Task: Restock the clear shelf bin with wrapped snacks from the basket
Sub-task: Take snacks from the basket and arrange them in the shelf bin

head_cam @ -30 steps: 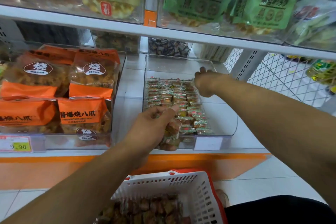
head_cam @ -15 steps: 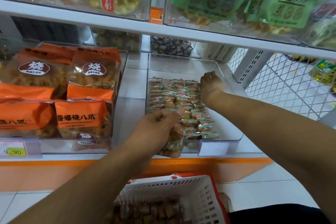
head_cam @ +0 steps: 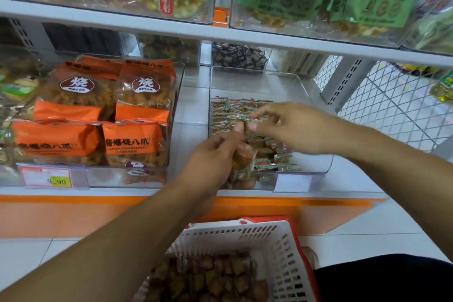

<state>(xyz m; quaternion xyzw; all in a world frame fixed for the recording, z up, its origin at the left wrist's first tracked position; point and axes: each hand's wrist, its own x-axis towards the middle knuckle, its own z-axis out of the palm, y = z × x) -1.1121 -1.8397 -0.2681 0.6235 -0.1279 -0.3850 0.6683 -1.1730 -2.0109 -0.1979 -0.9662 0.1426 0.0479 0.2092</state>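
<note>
From over the person's shoulders, looking down at the shelf: the left hand (head_cam: 215,154) hangs just in front of the clear shelf bin (head_cam: 318,167), fingers curled round a bundle of wrapped snacks (head_cam: 245,162) that spills out under the palm, against the bin's front wall. The right hand (head_cam: 289,127) reaches across above the bin, its thumb and forefinger closed toward the left hand's fingertips; they appear to pinch one small wrapper at the top of the bundle, though motion blur hides just what sits between them. Under both hands, rows of green-edged snack packets (head_cam: 230,115) lie flat on the bin floor, filling its left and middle; the right strip is bare plastic. Down below, on the tiled floor, the white basket (head_cam: 282,247) with its red rim holds a heap of brownish wrapped pieces. Left of the bin sit orange snack bags (head_cam: 132,142) behind a yellow price tag (head_cam: 58,180).
</note>
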